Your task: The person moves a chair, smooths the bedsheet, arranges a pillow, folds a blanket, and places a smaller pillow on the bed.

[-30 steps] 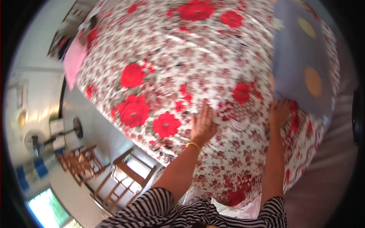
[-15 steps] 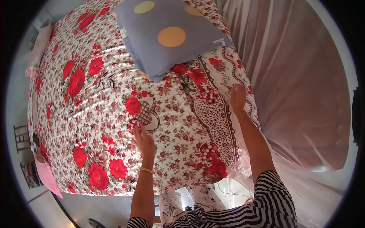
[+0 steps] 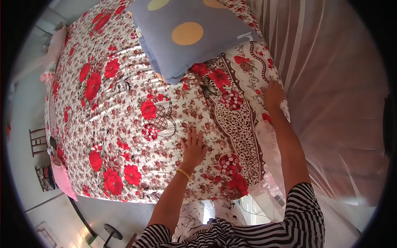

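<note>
On the flowered sheet [image 3: 178, 113] rest the left hand [image 3: 194, 153], fingers [image 3: 193, 136] wide, and right hand [image 3: 273, 97], grip unclear.

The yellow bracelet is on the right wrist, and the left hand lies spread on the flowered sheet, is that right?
Not quite: the head view shows the yellow bracelet on the left wrist. The left hand does lie spread on the sheet.

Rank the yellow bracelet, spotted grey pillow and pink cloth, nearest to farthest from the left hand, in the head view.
From the left hand:
1. Yellow bracelet: on its wrist.
2. Spotted grey pillow: ahead, on the floral bedspread.
3. Pink cloth: far left, at the bedspread's edge.
</note>
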A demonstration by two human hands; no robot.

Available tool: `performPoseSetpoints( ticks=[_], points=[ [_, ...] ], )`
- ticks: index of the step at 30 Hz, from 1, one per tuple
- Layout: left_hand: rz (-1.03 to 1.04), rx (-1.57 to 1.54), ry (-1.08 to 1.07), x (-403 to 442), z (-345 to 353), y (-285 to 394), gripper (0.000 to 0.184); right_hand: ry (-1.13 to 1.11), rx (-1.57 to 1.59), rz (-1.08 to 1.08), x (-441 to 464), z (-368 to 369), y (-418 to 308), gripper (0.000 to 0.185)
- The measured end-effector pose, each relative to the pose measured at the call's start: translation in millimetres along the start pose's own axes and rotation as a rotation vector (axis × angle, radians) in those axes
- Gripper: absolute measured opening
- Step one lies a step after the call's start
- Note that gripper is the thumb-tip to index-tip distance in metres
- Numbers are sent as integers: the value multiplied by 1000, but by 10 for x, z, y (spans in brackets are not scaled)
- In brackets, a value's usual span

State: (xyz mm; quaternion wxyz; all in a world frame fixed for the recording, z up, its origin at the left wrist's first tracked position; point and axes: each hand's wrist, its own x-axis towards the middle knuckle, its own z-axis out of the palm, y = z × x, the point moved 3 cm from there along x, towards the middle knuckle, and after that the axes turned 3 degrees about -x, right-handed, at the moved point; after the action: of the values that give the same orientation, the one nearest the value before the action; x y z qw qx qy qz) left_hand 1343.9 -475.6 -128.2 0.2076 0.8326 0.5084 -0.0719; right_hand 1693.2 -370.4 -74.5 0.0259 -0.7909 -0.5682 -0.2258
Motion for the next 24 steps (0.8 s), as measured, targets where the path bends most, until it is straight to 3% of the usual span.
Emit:
performPoseSetpoints(
  ticks=[4, 7, 8, 10, 13, 15, 19, 24],
  points=[
    [4, -2, -5, 11, -7, 7, 68, -440, -50, 105, 150, 480, 25, 20],
    [-29, -8, -48, -3, -34, 27, 65, -502, 47, 144, 219, 531, 64, 25],
    [-35, -7, -65, 5, -33, 25, 65, -500, 48, 146, 229, 461, 68, 25],
    [-41, -5, -74, 31, -19, 25, 65, -87, 110, -20, 238, 157, -23, 26],
    [-45, 32, -41, 9, 53, 18, 65, 2, 107, 81, 190, 271, -140, 27],
    [-39, 8, -44, 30, 80, 5, 64, -197, 113, 191, 246, 316, -168, 28],
    [-39, -4, -81, 35, 61, -10, 64, -224, 67, 177, 234, 777, -149, 16],
    [-7, -16, -56, 1, -24, 11, 64, -268, 66, 31, 446, 313, 25, 8]
  ],
)
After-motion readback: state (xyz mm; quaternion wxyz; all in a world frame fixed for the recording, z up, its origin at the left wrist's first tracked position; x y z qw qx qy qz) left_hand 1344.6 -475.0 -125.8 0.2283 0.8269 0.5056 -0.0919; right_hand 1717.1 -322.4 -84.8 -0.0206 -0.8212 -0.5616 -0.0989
